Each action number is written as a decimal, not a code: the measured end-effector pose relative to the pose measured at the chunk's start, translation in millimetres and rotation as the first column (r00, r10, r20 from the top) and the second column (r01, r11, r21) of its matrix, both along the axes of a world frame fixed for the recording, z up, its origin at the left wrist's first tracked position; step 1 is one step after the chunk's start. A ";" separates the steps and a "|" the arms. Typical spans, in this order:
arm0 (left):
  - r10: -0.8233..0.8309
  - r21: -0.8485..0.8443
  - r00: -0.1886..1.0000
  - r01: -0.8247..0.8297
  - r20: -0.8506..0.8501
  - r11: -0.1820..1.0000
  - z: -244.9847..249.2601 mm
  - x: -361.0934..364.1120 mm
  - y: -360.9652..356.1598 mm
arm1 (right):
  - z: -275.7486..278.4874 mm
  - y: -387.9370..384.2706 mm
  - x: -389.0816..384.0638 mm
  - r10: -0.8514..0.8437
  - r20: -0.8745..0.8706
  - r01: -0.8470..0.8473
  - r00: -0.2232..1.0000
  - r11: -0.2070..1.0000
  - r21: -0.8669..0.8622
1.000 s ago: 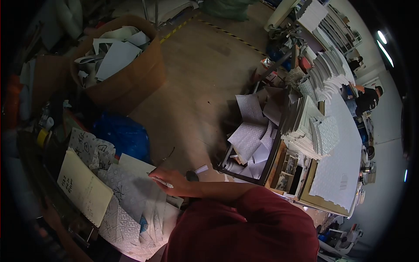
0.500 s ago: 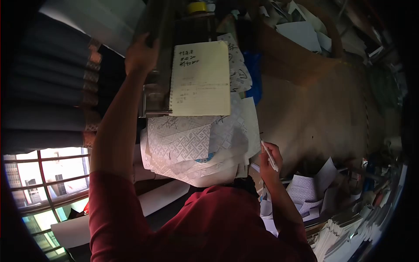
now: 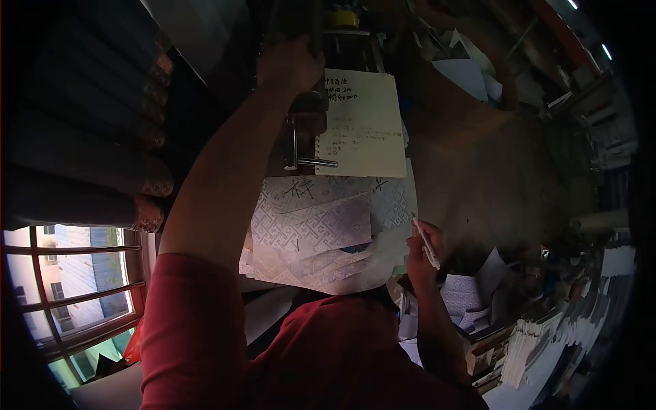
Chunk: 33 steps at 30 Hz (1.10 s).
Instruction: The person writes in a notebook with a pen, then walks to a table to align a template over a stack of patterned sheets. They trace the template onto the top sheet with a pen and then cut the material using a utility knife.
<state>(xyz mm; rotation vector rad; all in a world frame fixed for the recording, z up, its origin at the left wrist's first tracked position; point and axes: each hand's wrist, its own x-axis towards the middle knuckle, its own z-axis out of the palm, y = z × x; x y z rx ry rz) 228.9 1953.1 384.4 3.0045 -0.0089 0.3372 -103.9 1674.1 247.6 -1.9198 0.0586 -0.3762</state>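
My left hand [image 3: 290, 65] reaches forward onto a dark object beside the notebook; its fingers are bent around the object's upper part, and what it is stays hard to make out in the dim light. A spiral notebook [image 3: 365, 126] with handwriting lies open on the patterned paper sheets [image 3: 311, 229]. Near the notebook's lower left corner is a shiny metal bar [image 3: 316, 162]. At the right edge of the sheets, my right hand [image 3: 425, 242] holds a white pen [image 3: 425, 239], tip pointing up and left.
A window [image 3: 75, 280] and dark curtains [image 3: 89, 137] are on the left. Paper scraps fill a brown container [image 3: 502, 116] at the upper right. Stacked papers [image 3: 529, 348] stand at the lower right. A yellow item [image 3: 344, 18] is at the top.
My left hand has moved right, with the dark object now overlapping the notebook's left edge. The view has shifted and become darker. My right hand still holds the pen.
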 end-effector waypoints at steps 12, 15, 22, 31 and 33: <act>-0.017 -0.117 0.997 0.026 0.076 0.993 -5.5 1.2 -0.3 | 1.2 44.2 130.9 0.156 0.124 -0.180 0.980 0.960 0.212; 0.019 -0.092 0.993 -0.008 0.115 0.996 -5.9 0.1 -2.3 | 1.5 58.2 164.8 0.276 -0.016 -0.247 0.961 0.883 0.400; 0.031 -0.097 0.992 -0.019 0.120 0.995 -1.8 -1.3 -2.6 | -1.4 87.1 212.2 0.392 0.053 -0.374 0.919 0.817 0.438; 0.033 -0.119 0.995 -0.021 0.096 0.993 -2.8 -4.7 -3.2 | -23.2 90.1 220.4 0.396 0.076 -0.388 0.915 0.815 0.431; 0.031 -0.117 0.988 -0.013 0.151 0.993 -3.2 -6.0 -3.0 | -18.2 87.0 223.4 0.372 0.072 -0.360 0.925 0.803 0.475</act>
